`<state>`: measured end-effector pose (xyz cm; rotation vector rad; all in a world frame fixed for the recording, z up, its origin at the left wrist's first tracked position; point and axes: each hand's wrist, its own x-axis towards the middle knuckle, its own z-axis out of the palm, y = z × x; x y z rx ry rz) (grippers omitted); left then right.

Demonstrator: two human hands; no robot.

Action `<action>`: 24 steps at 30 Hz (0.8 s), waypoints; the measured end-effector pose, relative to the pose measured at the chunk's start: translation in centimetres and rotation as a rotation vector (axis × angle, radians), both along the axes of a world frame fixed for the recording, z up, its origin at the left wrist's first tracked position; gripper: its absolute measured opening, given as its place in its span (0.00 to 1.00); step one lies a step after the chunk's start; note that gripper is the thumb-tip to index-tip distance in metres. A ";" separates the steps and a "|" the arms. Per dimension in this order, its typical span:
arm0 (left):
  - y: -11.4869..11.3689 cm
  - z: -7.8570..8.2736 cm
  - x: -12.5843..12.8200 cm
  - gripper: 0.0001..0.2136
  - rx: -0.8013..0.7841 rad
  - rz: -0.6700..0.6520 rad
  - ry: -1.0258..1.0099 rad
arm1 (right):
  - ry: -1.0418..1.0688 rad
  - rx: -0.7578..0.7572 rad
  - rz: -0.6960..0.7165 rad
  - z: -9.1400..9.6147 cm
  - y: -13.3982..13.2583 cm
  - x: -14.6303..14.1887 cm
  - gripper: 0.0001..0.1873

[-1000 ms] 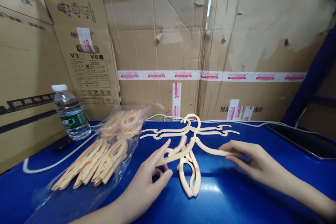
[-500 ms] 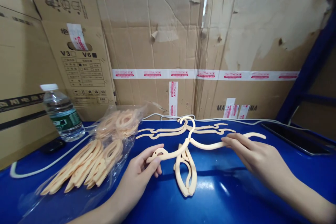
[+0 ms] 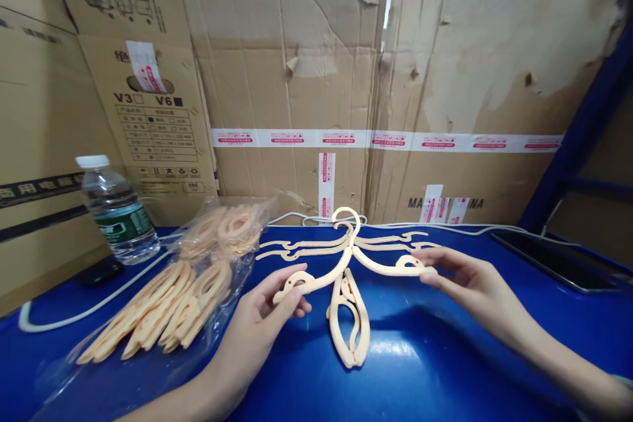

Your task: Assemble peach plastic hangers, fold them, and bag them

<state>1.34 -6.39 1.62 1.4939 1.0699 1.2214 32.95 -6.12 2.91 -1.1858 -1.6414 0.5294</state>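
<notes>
A cream folding clothes hanger (image 3: 332, 273) is held up above the table with both arms spread and its hook on top. My left hand (image 3: 270, 306) pinches the end of its left arm between thumb and fingers. At the other end, my right hand (image 3: 467, 280) is closed on the tip of the right arm. Below the hanger's middle, a folded hanger (image 3: 363, 336) lies on the blue table. Unfolded hangers (image 3: 316, 250) lie behind, partly covered by the held one.
Left of my hands, a clear plastic bag (image 3: 237, 290) holds several folded hangers. Beyond it stand a water bottle (image 3: 123, 221) and a dark object (image 3: 99, 273). A black phone or tablet (image 3: 548, 260) lies at the right. White cable (image 3: 475, 227) runs along the cardboard wall (image 3: 297, 92).
The held hanger's right arm now shows its notched end, and my right hand grips its tip. The hook has turned and moved slightly up and left. My left hand has barely moved.
</notes>
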 end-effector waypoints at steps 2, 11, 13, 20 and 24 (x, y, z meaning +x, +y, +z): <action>0.0 -0.1 0.0 0.17 0.001 0.006 -0.040 | 0.109 -0.090 0.035 -0.1 0.2 0.1 0.23; -1.5 0.7 1.6 0.16 0.048 -0.120 -0.009 | 0.531 -0.308 0.281 -0.6 -1.4 -3.8 0.21; -1.8 0.5 1.8 0.15 0.059 -0.141 0.001 | 0.451 -0.332 0.381 -0.6 -2.0 -4.6 0.16; -1.7 0.1 1.9 0.16 0.063 -0.136 -0.002 | 0.111 -0.399 0.611 -0.3 -3.9 -5.5 0.11; -2.0 0.3 1.8 0.09 0.045 -0.113 -0.060 | 0.040 -0.350 0.563 0.0 -4.3 -5.4 0.13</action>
